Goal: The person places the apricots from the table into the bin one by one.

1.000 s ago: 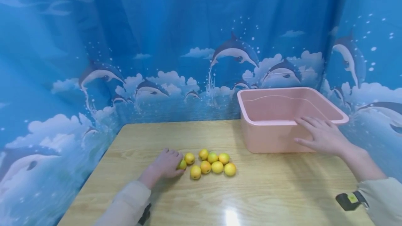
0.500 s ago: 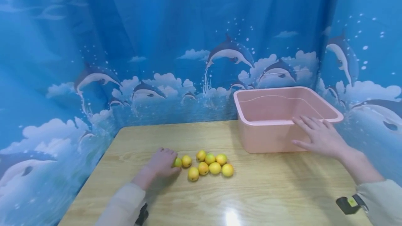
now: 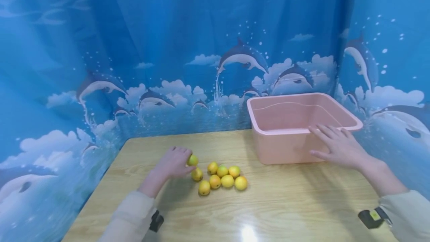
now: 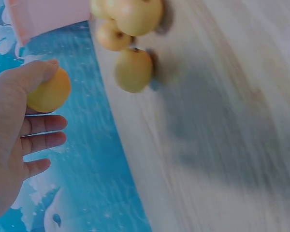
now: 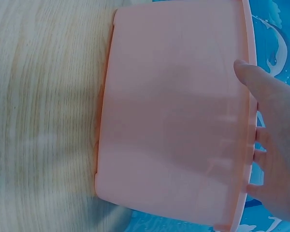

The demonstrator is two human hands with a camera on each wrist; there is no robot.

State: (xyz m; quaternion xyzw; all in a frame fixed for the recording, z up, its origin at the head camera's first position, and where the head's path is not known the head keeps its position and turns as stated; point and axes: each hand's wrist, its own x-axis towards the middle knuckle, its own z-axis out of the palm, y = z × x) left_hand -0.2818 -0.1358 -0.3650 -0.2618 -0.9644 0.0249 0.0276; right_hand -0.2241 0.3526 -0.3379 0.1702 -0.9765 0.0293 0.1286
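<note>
At the far left, a blue curtain printed with dolphins and clouds is hanging, and it is running on behind the whole work area. A light sleeve is covering my left forearm, and a black device is sitting at that wrist. With my left hand I am pinching one yellow-green fruit; in the left wrist view my thumb is pressing on it, three fingers are extending past it, and the index finger is mostly hidden. The fruit is showing against the curtain in that view, apart from the bench. A single yellow fruit is lying just beside my left thumb. To its right, a close group of seven yellow and orange-tinged fruits is resting on the wood-grain surface, three along the back and four along the front. Well to the right of the group, an open pink bin is standing upright near the rear edge. I am holding my right hand at its near rim, fingers spread and thumb apart; whether they are touching the rim I cannot tell. At the far right, another black device is sitting below my right sleeve.
</note>
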